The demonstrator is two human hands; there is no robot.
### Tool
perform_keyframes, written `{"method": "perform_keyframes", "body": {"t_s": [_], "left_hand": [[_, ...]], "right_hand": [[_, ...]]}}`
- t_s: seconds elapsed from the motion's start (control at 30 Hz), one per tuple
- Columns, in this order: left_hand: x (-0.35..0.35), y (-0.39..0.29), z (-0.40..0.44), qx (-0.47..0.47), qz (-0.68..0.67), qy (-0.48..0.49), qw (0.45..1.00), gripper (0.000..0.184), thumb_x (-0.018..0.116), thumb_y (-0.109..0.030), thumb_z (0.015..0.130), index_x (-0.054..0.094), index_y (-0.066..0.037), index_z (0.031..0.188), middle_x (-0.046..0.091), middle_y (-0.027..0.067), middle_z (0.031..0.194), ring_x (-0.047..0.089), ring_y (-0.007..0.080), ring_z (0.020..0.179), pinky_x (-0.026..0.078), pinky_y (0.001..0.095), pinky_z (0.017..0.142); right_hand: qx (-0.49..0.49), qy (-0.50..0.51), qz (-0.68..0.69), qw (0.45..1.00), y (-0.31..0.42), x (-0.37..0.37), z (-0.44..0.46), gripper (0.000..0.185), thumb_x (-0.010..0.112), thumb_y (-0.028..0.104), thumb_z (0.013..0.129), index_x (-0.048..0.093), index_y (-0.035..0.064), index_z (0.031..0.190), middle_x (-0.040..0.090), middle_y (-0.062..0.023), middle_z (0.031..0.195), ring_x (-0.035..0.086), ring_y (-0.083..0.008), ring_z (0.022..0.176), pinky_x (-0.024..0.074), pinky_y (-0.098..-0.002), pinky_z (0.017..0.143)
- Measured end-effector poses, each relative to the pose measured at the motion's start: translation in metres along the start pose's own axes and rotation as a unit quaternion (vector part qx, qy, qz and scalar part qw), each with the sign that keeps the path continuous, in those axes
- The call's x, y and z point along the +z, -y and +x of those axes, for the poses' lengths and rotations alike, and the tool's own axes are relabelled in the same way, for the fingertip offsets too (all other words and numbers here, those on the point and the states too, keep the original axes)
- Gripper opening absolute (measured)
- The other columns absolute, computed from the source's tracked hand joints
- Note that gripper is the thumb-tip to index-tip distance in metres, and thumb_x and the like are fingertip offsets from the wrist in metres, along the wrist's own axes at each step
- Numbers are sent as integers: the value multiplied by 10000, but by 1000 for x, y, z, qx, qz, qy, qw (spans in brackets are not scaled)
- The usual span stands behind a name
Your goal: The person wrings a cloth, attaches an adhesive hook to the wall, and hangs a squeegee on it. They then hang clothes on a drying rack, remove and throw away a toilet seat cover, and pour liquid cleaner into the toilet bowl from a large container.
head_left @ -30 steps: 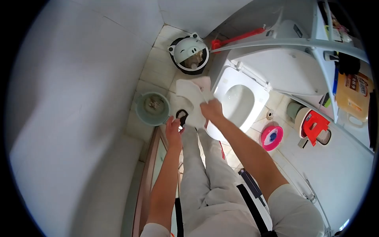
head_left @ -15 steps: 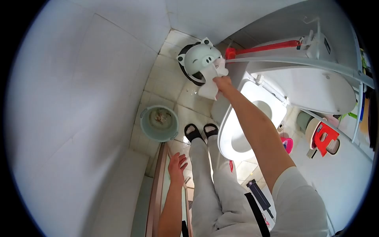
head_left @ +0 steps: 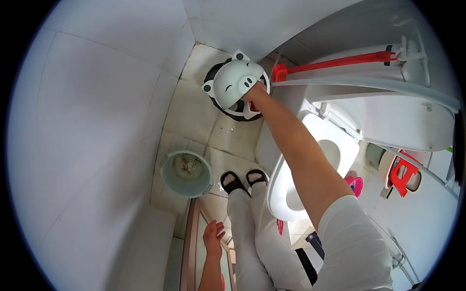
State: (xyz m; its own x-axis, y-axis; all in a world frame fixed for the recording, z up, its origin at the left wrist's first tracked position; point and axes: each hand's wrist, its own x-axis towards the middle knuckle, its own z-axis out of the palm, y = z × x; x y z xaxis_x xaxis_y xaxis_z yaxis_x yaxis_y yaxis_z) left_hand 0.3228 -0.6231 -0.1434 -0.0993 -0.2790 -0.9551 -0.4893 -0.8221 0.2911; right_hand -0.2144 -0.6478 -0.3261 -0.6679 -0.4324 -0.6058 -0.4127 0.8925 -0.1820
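My right hand (head_left: 255,93) reaches under the lid of a pale pig-faced trash bin (head_left: 231,83) with a black bag around its rim. Its fingers are hidden inside, so what they hold cannot be seen. A small white piece (head_left: 250,113) shows at the bin's near edge, below the hand. My left hand (head_left: 213,234) hangs low beside my leg, with fingers loosely apart and nothing in them.
A light green bucket (head_left: 186,173) holding murky water and debris stands on the tiled floor (head_left: 194,114). The white toilet (head_left: 279,194) has its lid raised. A red long-handled brush (head_left: 335,62) hangs behind a pale rack bar (head_left: 349,82). A door frame (head_left: 190,247) stands at lower left.
My right hand has gone from outside the bin, where it held white paper, to inside under the lid. Most of the paper is out of sight. The camera view has shifted slightly.
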Motion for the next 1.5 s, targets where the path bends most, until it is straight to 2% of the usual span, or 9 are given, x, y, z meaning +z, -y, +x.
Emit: {"method": "perform_keyframes", "body": {"t_s": [0.07,0.13,0.2,0.3,0.6,0.67,0.93,1.17,1.5], "left_hand": [[-6,7,8,3,15,0,1000,525,597,-418,928,512,-46,1289,623,110,1156,587,224,1048,466,372,877],[-7,11,17,22,20,1,1000,530,609,-420,922,515,-45,1285,628,110,1148,591,223,1041,469,370,871],[-11,14,17,26,23,-4,999,530,616,-419,918,519,-45,1280,632,110,1142,594,223,1037,470,369,872],[-4,11,15,18,21,-5,1000,519,622,-411,916,524,-45,1272,636,109,1137,596,223,1037,469,369,879],[24,7,-70,46,17,25,998,439,575,-374,943,539,-57,1244,639,89,1107,595,201,1010,463,356,868],[27,8,-99,66,11,23,998,450,579,-374,939,536,-52,1251,639,93,1108,599,204,1004,465,361,876],[20,58,-271,134,-67,-17,989,315,588,-271,945,592,-59,1178,659,47,1055,613,148,959,480,306,803],[-35,133,-407,261,-66,-90,959,340,616,-243,916,601,-35,1185,670,52,1025,610,122,922,492,280,763],[-123,500,-577,286,-196,-409,844,377,662,-306,856,633,-46,1128,691,117,956,654,213,862,511,334,786]], "right_hand": [[-1,-27,-34,999,0,15,17,538,698,376,750,607,205,1252,595,-60,1299,584,-234,1171,489,-353,935],[-22,-142,523,840,-53,127,124,551,749,397,703,628,197,1201,627,-56,1246,606,-226,1128,503,-342,907],[0,-150,261,954,-36,66,75,553,759,406,693,632,188,1185,649,-65,1205,624,-225,1094,510,-339,893],[130,-186,305,925,-15,30,22,464,692,400,751,652,156,1144,682,-119,1107,646,-300,1039,522,-379,859],[47,-312,307,898,-3,24,-156,338,538,222,870,579,-21,1101,624,-256,1039,598,-430,959,473,-495,847],[71,-233,310,919,12,13,-226,454,548,196,866,487,-29,1256,602,-257,1119,572,-423,1055,444,-484,933],[-18,-73,321,944,-16,-32,-520,414,590,222,848,573,-4,1194,671,-204,1068,675,-322,913,512,-403,844],[-31,55,271,961,-118,-46,-588,395,587,191,846,562,-27,1175,653,-145,854,660,-215,661,541,-330,569],[-200,306,227,903,-6,27,-810,233,541,164,902,529,63,1111,619,-101,824,608,-193,602,531,-310,519]]}}
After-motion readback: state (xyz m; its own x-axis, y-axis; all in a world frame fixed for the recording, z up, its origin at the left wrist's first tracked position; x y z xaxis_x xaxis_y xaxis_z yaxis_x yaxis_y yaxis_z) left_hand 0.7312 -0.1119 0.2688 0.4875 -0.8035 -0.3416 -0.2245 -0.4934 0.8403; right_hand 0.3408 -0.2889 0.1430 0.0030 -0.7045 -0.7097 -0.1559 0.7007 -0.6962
